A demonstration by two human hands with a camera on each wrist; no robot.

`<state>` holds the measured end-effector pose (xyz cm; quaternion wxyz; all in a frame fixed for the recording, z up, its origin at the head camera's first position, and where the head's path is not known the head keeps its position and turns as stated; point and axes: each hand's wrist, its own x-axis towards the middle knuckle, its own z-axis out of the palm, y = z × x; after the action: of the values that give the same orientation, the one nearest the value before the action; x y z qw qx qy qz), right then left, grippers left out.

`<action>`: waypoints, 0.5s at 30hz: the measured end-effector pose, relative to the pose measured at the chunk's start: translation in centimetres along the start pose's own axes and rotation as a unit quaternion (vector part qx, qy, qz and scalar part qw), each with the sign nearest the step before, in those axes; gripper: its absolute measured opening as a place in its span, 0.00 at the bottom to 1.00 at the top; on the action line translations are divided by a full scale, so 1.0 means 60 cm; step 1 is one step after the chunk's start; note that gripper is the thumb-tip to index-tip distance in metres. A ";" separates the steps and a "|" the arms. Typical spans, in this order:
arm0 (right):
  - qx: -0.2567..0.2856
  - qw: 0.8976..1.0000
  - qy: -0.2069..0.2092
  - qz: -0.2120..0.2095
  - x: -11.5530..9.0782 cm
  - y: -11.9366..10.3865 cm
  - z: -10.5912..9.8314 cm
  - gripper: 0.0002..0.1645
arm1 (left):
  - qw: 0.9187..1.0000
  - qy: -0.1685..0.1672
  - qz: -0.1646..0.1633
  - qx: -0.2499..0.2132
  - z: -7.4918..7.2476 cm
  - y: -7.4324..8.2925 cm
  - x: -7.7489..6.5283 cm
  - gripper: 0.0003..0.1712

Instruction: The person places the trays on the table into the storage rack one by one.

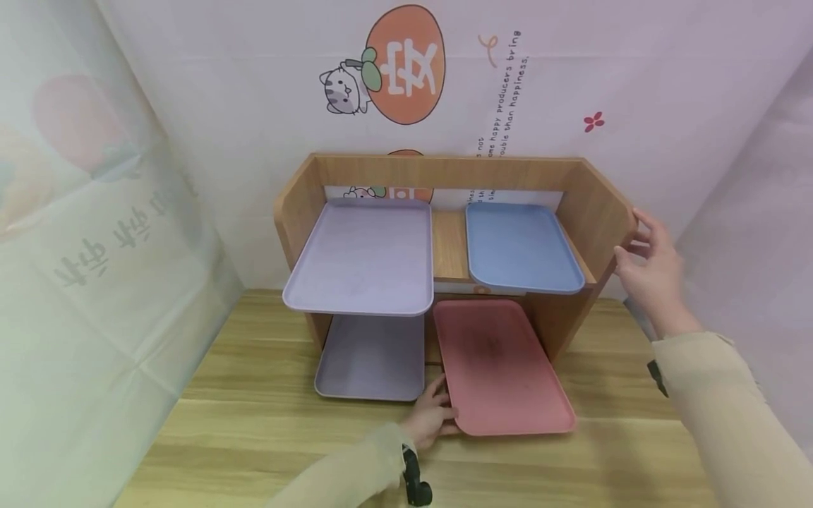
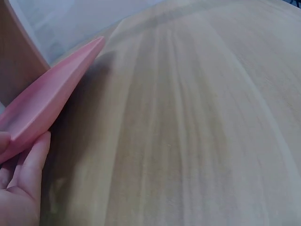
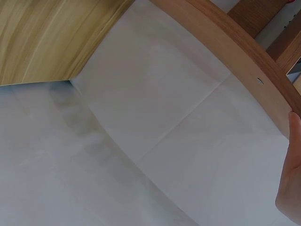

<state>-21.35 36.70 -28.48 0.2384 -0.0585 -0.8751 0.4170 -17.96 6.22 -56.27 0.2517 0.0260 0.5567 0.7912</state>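
My left hand (image 1: 427, 419) pinches the front left corner of a pink tray (image 1: 508, 384), thumb on top and fingers beneath. This tray lies partly inside the lower right bay of a wooden two-tier shelf (image 1: 600, 222), its front jutting out. In the left wrist view the pink tray (image 2: 56, 92) is tilted, with a gap over the table at its near edge. At the upper right, my right hand (image 1: 654, 275) grips the outer edge of the shelf's side panel. Only part of that hand (image 3: 290, 181) shows in the right wrist view.
On the upper tier lie a large lilac tray (image 1: 365, 254) and a blue tray (image 1: 524, 247), both overhanging the front. A second lilac tray (image 1: 375, 360) sits in the lower left bay. Printed cloth (image 1: 254, 92) hangs behind the wood-grain table (image 1: 241, 423).
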 end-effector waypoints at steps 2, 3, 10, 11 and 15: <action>-0.001 1.000 0.002 -0.002 0.000 -0.002 0.000 0.41 | 1.000 0.017 0.004 -0.001 0.001 0.005 0.002 0.48; -0.002 1.000 0.002 -0.003 0.000 -0.002 0.000 0.40 | 1.000 0.026 0.005 -0.001 0.002 0.007 0.002 0.47; -0.002 1.000 -0.001 -0.002 0.000 -0.001 -0.001 0.40 | 0.998 0.053 0.014 -0.031 0.004 0.017 0.006 0.45; -0.005 1.000 -0.002 0.000 0.000 -0.001 -0.001 0.40 | 0.998 0.052 0.017 -0.038 0.004 0.017 0.008 0.44; -0.005 1.000 -0.006 0.002 -0.001 -0.001 -0.001 0.41 | 0.995 0.052 0.021 -0.077 0.008 0.023 0.012 0.42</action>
<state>-21.27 36.69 -28.39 0.2325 -0.0587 -0.8783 0.4136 -18.92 6.58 -55.04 0.2070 -0.0226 0.5058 0.8371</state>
